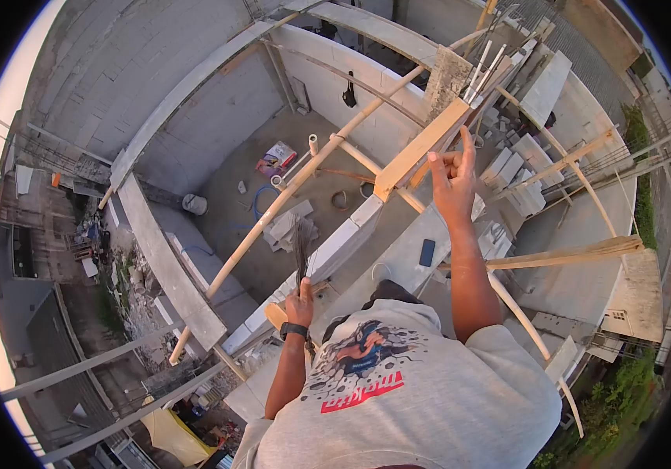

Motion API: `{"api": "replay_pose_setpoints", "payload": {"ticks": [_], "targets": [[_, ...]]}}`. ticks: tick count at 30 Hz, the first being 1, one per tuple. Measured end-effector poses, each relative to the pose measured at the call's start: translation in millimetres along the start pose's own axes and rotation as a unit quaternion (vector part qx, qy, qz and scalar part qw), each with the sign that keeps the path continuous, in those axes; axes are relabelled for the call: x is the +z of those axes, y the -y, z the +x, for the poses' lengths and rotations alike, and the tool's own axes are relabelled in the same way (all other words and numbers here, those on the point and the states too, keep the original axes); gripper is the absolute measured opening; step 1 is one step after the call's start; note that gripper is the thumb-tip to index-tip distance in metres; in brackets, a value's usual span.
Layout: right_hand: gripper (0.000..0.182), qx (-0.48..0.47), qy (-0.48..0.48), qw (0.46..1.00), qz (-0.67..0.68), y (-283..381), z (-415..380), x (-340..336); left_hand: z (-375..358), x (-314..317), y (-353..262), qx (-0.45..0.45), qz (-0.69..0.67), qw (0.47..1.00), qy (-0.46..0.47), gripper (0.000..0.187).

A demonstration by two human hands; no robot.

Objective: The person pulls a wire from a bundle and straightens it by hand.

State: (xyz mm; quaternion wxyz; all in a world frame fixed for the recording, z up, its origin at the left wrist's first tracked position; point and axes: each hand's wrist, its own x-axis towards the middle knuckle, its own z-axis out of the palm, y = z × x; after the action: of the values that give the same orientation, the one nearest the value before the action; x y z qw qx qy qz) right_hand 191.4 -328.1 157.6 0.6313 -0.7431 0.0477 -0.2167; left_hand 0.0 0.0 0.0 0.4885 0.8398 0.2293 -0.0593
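My left hand, with a dark band at the wrist, is closed around a bundle of thin dark wires that sticks upward. It is over the light block wall top, beside a piece of wood. Raised in front of me, my right hand has its index finger stretched out and the other fingers partly bent, with nothing visible in it. Its fingertip overlaps the area by the right edge of a long wooden board, which lies along the wall line. A dark phone rests on the grey ledge below that hand.
Bamboo poles cross the room below, whose floor holds pale block pieces, a bag and a bucket. A rough plank juts out at right. Stacked blocks and a concrete column stand farther off.
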Motion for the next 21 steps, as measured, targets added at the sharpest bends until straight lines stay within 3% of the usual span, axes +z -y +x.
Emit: {"api": "replay_pose_setpoints", "payload": {"ticks": [2, 3, 4, 5, 11, 14, 19, 21], "targets": [[0.083, 0.039, 0.046, 0.985, -0.162, -9.4, -15.4, 1.1, -2.4, -15.7, -2.1, -0.01, 0.005, 1.0, 0.019, 0.075], [0.083, 0.034, 0.024, 0.987, -0.153, -29.1, 20.3, -27.4, 20.4, 22.9, -29.4, 0.013, 0.013, 1.0, 0.022, 0.075], [0.082, 0.055, 0.028, 0.986, -0.153, -36.1, 5.9, -24.5, 14.8, 7.0, -24.5, 0.012, 0.037, 0.999, 0.027, 0.074], [0.082, 0.046, 0.027, 0.982, -0.183, -36.0, 19.8, -45.8, 20.8, 35.7, -30.8, 0.025, 0.021, 0.999, 0.042, 0.074], [0.078, 0.021, -0.116, 0.987, -0.113, -16.9, 50.2, -95.3, 56.3, 68.3, -63.9, 0.07, 0.044, 0.993, 0.087, 0.072], [0.079, -0.082, -0.238, 0.965, -0.074, -18.5, 70.3, -131.6, 69.0, 85.5, -89.2, 0.093, 0.044, 0.988, 0.118, 0.073], [0.081, -0.006, -0.3, 0.95, -0.092, -39.2, 71.5, -180.0, 82.4, 106.2, -113.4, 0.117, 0.071, 0.976, 0.171, 0.072], [0.079, 0.038, -0.272, 0.954, -0.123, -38.0, 53.8, -180.1, 84.7, 114.5, -122.6, 0.146, 0.082, 0.969, 0.182, 0.073]]}}
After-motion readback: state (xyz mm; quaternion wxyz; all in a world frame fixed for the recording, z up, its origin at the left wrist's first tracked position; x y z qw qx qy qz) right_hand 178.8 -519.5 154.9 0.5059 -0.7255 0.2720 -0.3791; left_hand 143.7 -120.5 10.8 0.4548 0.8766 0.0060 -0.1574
